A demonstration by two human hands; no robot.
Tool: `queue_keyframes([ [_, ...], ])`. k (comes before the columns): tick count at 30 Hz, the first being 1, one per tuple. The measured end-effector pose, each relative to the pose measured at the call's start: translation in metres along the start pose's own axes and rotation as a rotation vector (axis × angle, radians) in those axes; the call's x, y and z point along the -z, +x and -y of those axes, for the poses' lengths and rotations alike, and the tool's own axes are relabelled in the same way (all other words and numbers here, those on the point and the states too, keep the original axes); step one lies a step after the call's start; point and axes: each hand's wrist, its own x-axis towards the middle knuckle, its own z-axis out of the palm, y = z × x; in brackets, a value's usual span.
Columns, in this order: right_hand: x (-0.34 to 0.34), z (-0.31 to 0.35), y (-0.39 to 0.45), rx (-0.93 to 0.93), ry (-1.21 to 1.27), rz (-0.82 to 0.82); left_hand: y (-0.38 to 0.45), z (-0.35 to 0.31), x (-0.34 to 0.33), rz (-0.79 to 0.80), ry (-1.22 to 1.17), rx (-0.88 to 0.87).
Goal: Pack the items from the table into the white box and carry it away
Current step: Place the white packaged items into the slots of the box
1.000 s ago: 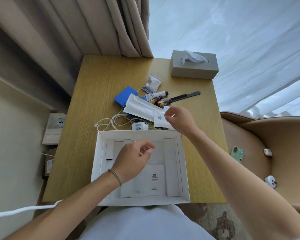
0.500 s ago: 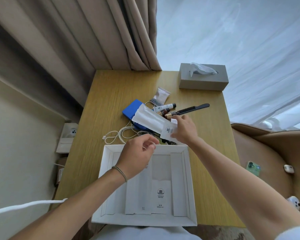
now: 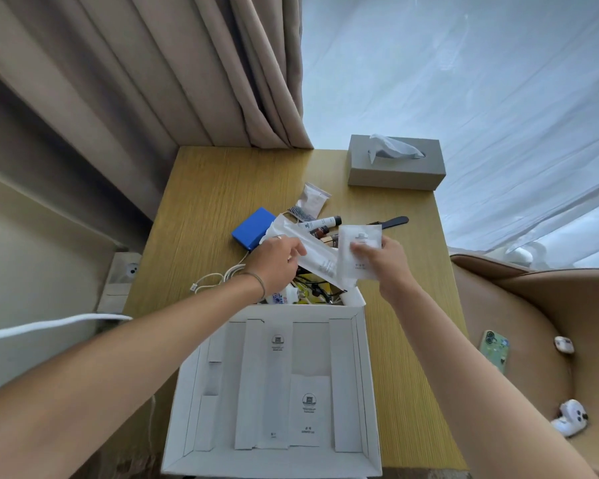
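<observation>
The white box (image 3: 367, 392) lies open at the near edge of the wooden table (image 3: 215, 202), with white paper packets (image 3: 277, 385) flat inside. Behind it is a pile: a blue box (image 3: 251, 228), a white cable (image 3: 218, 276), small tubes (image 3: 320, 223), a clear sachet (image 3: 312, 198) and a black tool (image 3: 393, 221). My left hand (image 3: 274, 262) grips a long white packet (image 3: 305, 250) over the pile. My right hand (image 3: 386, 264) pinches a small white packet (image 3: 358, 250) lifted above the table.
A grey tissue box (image 3: 395, 167) stands at the table's far right corner. Beige curtains (image 3: 187, 81) hang behind. On the tan chair (image 3: 540, 323) to the right lie a green phone (image 3: 494, 349) and small white devices (image 3: 569, 418). A wall socket (image 3: 127, 271) is left of the table.
My left hand moved from over the white box forward to the pile and took hold of the long packet. My right hand lifted the small packet up off the pile.
</observation>
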Motion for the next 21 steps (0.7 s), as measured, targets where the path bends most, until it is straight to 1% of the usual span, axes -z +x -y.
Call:
queue_keyframes([
  [4,0.003,0.004,-0.007,-0.056,0.155,-0.022,0.031,-0.004,-0.013,0.052,0.192,-0.107],
  [8,0.005,0.0,-0.018,-0.083,0.187,-0.03,0.055,-0.012,-0.028,0.14,0.472,-0.28],
  [11,0.008,-0.004,-0.025,-0.087,0.206,-0.037,0.068,-0.015,-0.038,0.18,0.611,-0.346],
  [14,0.013,-0.005,-0.033,-0.078,0.23,-0.052,0.075,-0.016,-0.045,0.204,0.686,-0.355],
  [17,0.018,-0.006,-0.039,-0.067,0.243,-0.072,0.077,-0.015,-0.049,0.163,0.741,-0.37],
  [21,0.02,-0.005,-0.049,-0.08,0.255,-0.078,0.076,-0.013,-0.048,0.152,0.736,-0.377],
])
